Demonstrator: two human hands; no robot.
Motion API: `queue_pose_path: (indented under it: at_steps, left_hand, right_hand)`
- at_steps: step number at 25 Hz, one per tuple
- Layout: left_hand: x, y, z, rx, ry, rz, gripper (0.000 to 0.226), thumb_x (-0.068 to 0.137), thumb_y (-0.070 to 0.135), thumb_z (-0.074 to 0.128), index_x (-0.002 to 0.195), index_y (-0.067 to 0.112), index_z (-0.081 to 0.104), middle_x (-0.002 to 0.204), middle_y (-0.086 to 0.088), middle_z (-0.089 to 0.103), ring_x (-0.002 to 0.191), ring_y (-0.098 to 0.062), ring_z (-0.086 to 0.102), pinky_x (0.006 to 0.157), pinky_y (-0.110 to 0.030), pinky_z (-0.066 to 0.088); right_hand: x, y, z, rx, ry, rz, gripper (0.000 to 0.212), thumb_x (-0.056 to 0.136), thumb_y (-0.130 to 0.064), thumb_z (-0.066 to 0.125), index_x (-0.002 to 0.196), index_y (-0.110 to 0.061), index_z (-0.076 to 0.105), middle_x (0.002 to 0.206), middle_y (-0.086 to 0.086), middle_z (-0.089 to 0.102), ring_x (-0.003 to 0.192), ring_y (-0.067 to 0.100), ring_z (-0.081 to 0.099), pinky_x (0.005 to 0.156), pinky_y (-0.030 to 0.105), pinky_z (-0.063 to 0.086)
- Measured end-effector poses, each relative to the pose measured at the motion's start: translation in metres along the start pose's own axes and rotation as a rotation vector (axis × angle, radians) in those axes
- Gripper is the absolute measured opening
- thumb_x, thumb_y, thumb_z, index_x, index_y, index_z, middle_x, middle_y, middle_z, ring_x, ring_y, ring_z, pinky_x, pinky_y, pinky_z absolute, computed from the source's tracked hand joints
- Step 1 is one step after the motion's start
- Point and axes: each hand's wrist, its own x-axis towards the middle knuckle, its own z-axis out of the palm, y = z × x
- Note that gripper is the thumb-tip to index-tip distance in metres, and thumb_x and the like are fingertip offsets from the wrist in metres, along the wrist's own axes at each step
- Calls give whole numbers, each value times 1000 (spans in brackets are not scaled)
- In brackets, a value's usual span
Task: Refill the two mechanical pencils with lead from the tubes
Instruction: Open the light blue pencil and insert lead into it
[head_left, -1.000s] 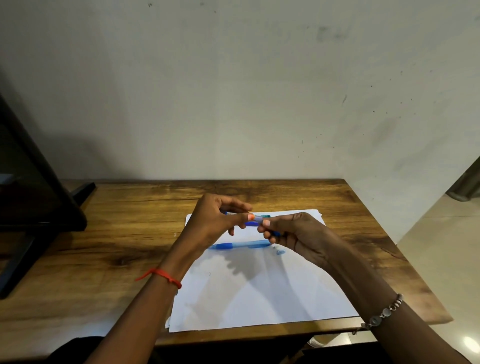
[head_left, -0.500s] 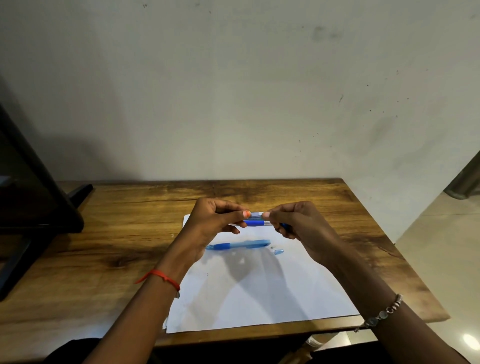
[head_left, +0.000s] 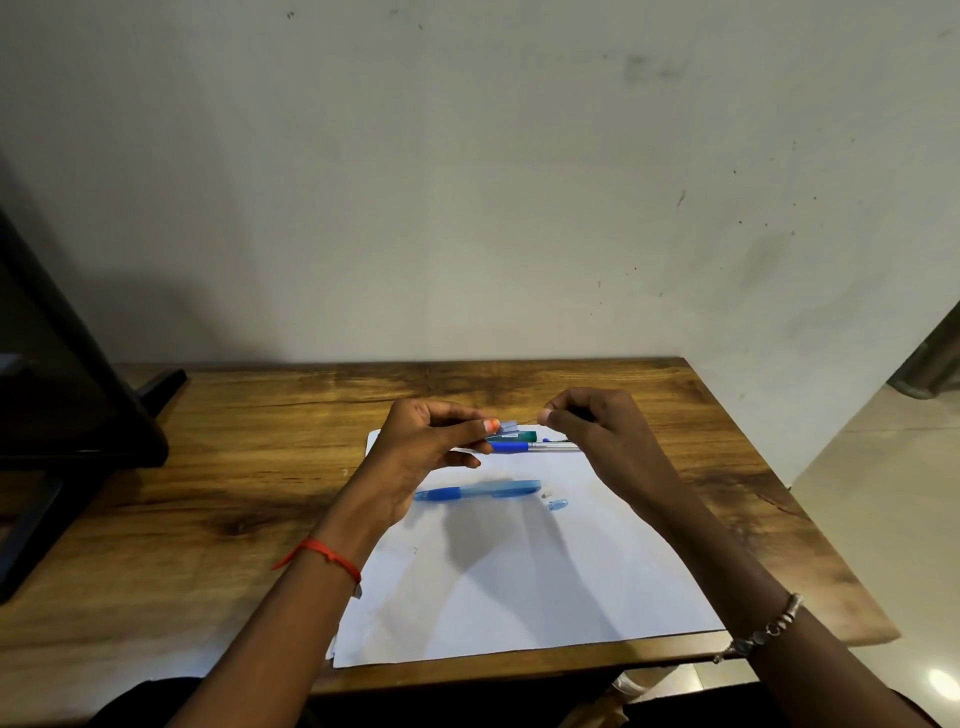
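Note:
My left hand (head_left: 431, 449) pinches a small pale-blue lead tube (head_left: 508, 427) above the far end of the white paper (head_left: 519, 587). My right hand (head_left: 597, 431) is a short way to its right, thumb and forefinger closed on a thin dark lead (head_left: 530, 422) that runs back toward the tube's mouth. Below the hands a blue and clear mechanical pencil (head_left: 540, 447) lies on the paper, with a teal object (head_left: 525, 435), perhaps a second tube, just behind it. A second, light-blue pencil (head_left: 478, 491) lies nearer me. Beside its right end are a tiny white piece (head_left: 546, 494) and a small blue cap (head_left: 558, 504).
The paper lies on a wooden table (head_left: 234, 467) pushed against a plain wall. A black monitor on a stand (head_left: 62, 415) fills the table's left side. The table's right edge drops to a tiled floor (head_left: 883, 493).
My hands were together on the tube; my right hand has now pulled away to the right, drawing a thin lead out. The pencils on the paper have not moved.

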Motion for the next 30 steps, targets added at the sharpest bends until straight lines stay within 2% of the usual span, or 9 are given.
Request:
queue_pose_path:
  at_steps: [2, 6, 8, 11, 15, 21, 23, 26, 30]
  left_hand:
    - [-1, 0, -1, -11, -29, -6, 12, 77, 6, 69, 88, 2, 71, 65, 0, 71, 56, -8, 66, 52, -18, 53]
    - [-3, 2, -5, -36, -112, -25, 16, 79, 8, 67, 94, 9, 72, 79, -1, 75, 63, -9, 67, 56, -20, 54]
    - [-4, 3, -5, -48, -169, -41, 18, 80, 7, 65, 96, 12, 71, 82, -4, 74, 66, -10, 67, 58, -21, 55]
    - [-5, 2, 0, -29, -212, -55, 18, 82, 7, 64, 98, 12, 70, 75, 0, 72, 65, -9, 65, 60, -23, 56]
    - [-5, 1, 4, -5, -197, -60, 11, 82, 12, 64, 90, 14, 73, 73, 2, 74, 63, -6, 65, 57, -22, 55]
    - [-4, 1, 4, 19, -151, -59, 10, 83, 14, 64, 84, 10, 73, 71, 2, 74, 60, -6, 65, 54, -21, 54]
    - [-4, 0, 4, 13, -135, -65, 10, 82, 14, 65, 83, 11, 73, 70, 2, 74, 60, -6, 65, 53, -21, 54]
    - [-3, -2, 5, -6, -73, -68, 10, 81, 15, 66, 85, 9, 73, 72, -1, 74, 59, -7, 64, 52, -21, 54]
    - [-1, -3, 6, -31, -1, -52, 15, 81, 15, 65, 90, 5, 71, 86, -8, 73, 61, -8, 64, 55, -21, 55]
  right_hand:
    - [1, 1, -5, -14, 67, -42, 16, 86, -10, 58, 74, -3, 66, 69, 13, 62, 62, 10, 50, 53, 9, 36]
    - [5, 3, -20, 152, 193, -18, 26, 83, -10, 58, 58, -18, 61, 48, -11, 55, 49, -1, 47, 49, 6, 35]
    - [7, 6, -26, 210, 223, 3, 29, 84, -8, 58, 56, -16, 60, 42, -12, 49, 46, -1, 43, 52, 12, 35]
    - [5, 5, -23, 202, 182, -22, 23, 81, -12, 62, 58, -10, 59, 51, -4, 45, 50, 3, 39, 51, 13, 34]
    - [5, 4, -13, 106, 126, -65, 17, 83, -8, 62, 66, -12, 63, 66, 8, 60, 60, 7, 50, 55, 10, 39]
    - [2, 0, -10, 59, 87, -78, 16, 84, -9, 62, 69, -14, 65, 64, -3, 61, 58, -1, 52, 55, 6, 40]
    - [2, 0, -11, 158, 56, 0, 17, 86, -9, 59, 72, -16, 65, 61, -8, 59, 57, -1, 53, 53, 9, 41]
    - [5, 4, -12, 482, -74, 242, 25, 90, 8, 40, 86, -4, 62, 74, 7, 56, 64, 14, 51, 53, 21, 42]
    - [2, 7, -12, 697, -190, 337, 25, 89, 15, 38, 95, 3, 60, 86, 16, 64, 68, 16, 69, 62, 19, 56]
